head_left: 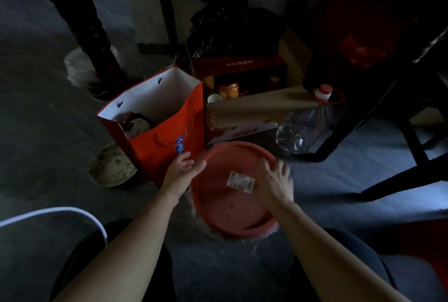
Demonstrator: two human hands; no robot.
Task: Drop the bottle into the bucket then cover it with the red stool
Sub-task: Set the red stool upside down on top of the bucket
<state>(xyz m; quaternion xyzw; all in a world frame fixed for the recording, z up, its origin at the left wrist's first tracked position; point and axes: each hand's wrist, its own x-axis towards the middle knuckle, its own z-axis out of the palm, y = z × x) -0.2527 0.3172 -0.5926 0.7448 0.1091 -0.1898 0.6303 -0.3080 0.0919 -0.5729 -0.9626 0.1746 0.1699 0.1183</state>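
Observation:
The round red stool seat [225,204], with a white label stuck on it, lies flat on top of a dirty pale bucket [203,222]; only a strip of the bucket's wall shows beneath it. My left hand [183,168] is at the seat's left rim, fingers loosely apart, holding nothing. My right hand [275,183] rests palm-down on the seat's right side with its fingers spread. A large clear plastic bottle [303,129] with a red cap lies on the floor behind and to the right. The bucket's inside is hidden.
A red paper gift bag [169,132] stands just left of the stool seat, and a dirty bowl [111,166] sits further left. A cardboard box [244,110] of jars is behind. Dark chair legs [363,119] cross the right side. A black plastic bag [230,30] is at the back.

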